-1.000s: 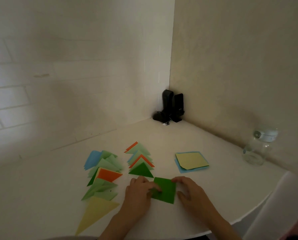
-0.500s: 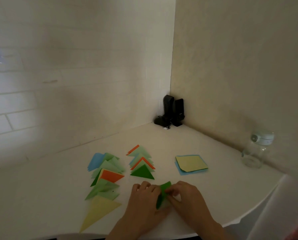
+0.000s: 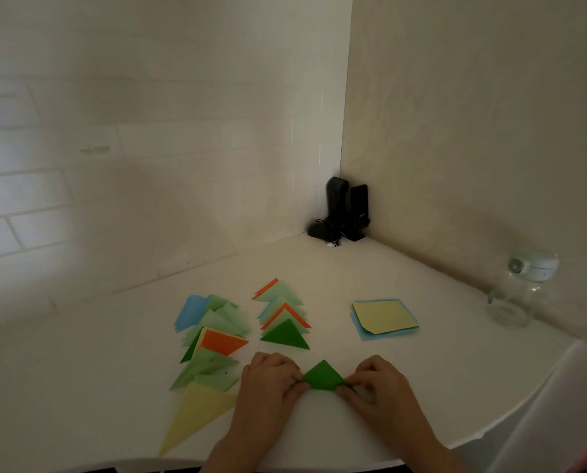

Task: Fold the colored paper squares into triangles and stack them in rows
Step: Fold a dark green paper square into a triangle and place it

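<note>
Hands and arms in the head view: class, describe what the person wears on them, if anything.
Both the left hand and the right hand are bare: no gloves, rings, watch or bracelet show. The forearms are bare too, with no sleeve reaching into the picture up to the bottom edge.

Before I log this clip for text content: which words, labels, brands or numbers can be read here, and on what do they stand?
None can be read.
Right black speaker: a small pale mark near its top, too blurred to read.
Clear bottle: the white cap carries a round emblem, with no legible letters.
Folded triangles, the dark green paper held by both hands, and the yellow square sheet: plain, with no print visible.
</note>
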